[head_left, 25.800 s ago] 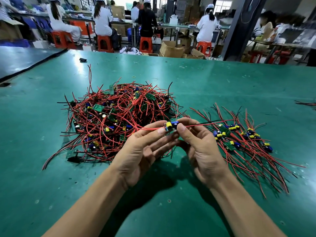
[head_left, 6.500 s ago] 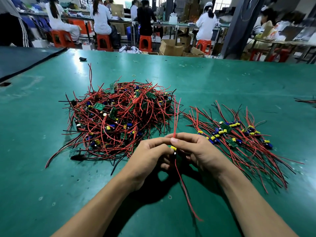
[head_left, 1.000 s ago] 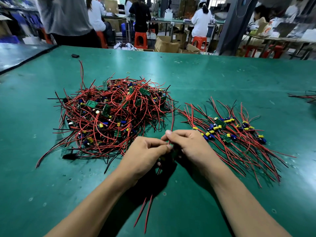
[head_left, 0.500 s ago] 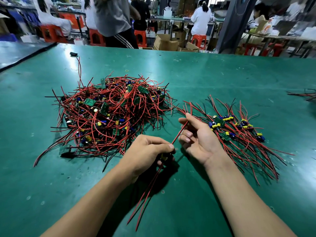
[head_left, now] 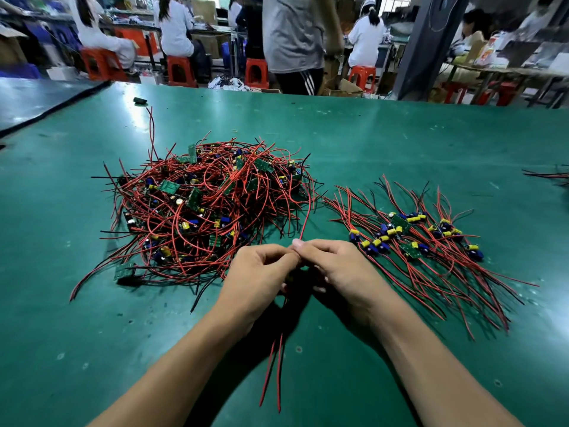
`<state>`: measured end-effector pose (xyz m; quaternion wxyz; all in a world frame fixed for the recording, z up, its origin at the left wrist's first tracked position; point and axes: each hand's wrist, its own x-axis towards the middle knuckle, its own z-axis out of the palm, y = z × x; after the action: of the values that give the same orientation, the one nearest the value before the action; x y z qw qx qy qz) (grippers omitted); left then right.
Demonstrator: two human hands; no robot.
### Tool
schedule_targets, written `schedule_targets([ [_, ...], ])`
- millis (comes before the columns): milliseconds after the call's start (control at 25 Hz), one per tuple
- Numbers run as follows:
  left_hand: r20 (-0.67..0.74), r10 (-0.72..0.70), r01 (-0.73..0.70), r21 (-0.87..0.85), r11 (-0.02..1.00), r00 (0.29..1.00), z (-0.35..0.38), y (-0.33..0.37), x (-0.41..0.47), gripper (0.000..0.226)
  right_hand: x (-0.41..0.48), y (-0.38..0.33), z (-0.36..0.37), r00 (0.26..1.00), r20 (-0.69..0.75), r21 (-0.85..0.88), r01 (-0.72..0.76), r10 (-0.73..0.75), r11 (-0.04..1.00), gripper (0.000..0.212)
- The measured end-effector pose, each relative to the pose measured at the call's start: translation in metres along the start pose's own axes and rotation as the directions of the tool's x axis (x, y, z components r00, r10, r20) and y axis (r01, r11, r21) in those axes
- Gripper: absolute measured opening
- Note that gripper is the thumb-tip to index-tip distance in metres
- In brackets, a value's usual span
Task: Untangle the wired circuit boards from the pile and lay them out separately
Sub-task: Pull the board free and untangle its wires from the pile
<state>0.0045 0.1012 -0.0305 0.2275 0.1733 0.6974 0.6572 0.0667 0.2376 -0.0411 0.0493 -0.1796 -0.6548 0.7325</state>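
Note:
A tangled pile (head_left: 209,211) of small green circuit boards with red and black wires lies left of centre on the green table (head_left: 369,143). To its right, several separated boards (head_left: 412,238) lie side by side with their wires fanned out. My left hand (head_left: 258,278) and my right hand (head_left: 335,269) meet in front of the pile, both pinching one wired board that the fingers mostly hide. Its red wires (head_left: 277,365) trail toward me from under the hands. Another red lead (head_left: 306,211) rises from my fingertips toward the pile.
A small black object (head_left: 140,101) lies near the table's far left edge. A few loose wires (head_left: 551,175) reach in at the right edge. A person in a grey shirt (head_left: 292,41) stands just beyond the far edge; others sit at benches behind.
My right hand, open beside the wire half a second ago, has come back to my left hand and pinches the board's wire. The person in grey has walked to the right.

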Motion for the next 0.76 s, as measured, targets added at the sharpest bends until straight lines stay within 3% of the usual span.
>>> schedule_targets([
  [120,-0.054,0.137,-0.119,0.264,0.957,0.989,-0.001,-0.002,-0.004,0.018,-0.001,0.001,0.009,0.997,-0.076,-0.046,-0.010,0.006,0.999,0.023],
  [240,-0.080,0.264,-0.198,0.467,0.861,0.961,0.006,-0.002,-0.008,0.017,0.003,-0.002,0.009,0.977,-0.213,-0.009,-0.024,0.022,1.000,0.027],
  [520,-0.028,0.159,-0.136,0.390,0.911,0.987,0.002,0.004,-0.007,0.018,0.014,-0.009,0.005,0.945,-0.301,0.379,-0.001,0.124,0.925,0.023],
  [760,-0.005,0.102,-0.094,0.350,0.932,0.995,0.001,0.006,-0.007,0.017,0.017,-0.022,-0.017,0.954,-0.219,0.639,-0.017,0.203,0.769,0.030],
])
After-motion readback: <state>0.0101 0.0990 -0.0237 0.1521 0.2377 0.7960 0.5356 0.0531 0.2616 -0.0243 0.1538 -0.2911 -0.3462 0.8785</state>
